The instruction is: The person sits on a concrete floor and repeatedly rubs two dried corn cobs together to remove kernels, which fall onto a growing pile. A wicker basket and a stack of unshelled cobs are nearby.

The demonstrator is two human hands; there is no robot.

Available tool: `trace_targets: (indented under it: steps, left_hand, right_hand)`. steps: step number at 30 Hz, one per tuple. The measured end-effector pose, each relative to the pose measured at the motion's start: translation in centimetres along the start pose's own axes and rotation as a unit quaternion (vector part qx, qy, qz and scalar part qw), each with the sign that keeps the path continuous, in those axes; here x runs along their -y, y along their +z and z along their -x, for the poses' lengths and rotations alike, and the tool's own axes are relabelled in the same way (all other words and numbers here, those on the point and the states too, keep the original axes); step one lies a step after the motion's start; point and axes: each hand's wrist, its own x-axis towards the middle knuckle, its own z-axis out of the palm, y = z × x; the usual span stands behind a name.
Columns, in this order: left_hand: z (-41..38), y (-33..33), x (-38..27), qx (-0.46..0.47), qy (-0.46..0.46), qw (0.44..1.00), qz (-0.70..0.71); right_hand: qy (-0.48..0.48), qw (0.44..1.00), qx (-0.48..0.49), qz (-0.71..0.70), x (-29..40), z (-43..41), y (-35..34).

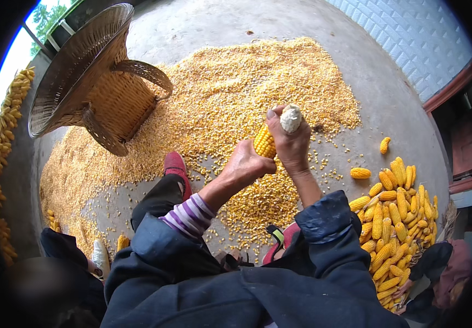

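My left hand (246, 163) grips a yellow ear of corn (264, 142), which still bears kernels, above the loose kernels on the floor. Beside it, my right hand (291, 143) is closed around a pale bare corncob (291, 118), whose whitish end sticks up between thumb and fingers; the fingers' far side is hidden. The ear's upper part meets the right hand. Beneath both hands lies a small heap of corn kernels (260, 205), joined to a wide spread of kernels (236, 90) farther out.
A woven basket (117, 102) with two handles lies tilted at the left on the kernels. At the right is a pile of corn ears (396, 229), with two loose ears near it. Corn hangs at the far left. Other people sit at the lower left and lower right.
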Motion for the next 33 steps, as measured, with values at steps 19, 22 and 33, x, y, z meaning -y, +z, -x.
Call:
trace_targets:
  steps: [19,22,33]
  left_hand:
    - [0.0,-0.6,1.3,0.051,-0.008,0.998,0.032]
    - [-0.6,-0.2,1.3,-0.071,0.048,0.993,-0.078]
    - [-1.5,-0.7,3.5,-0.030,-0.017,0.990,-0.138]
  right_hand:
    - [0.012,0.999,0.028,0.013,0.7,-0.3,-0.1]
    - [0.139,0.970,0.122,-0.161,1.1,-1.1,-1.1]
    - [0.006,0.999,0.023,0.039,-2.1,0.8,0.4]
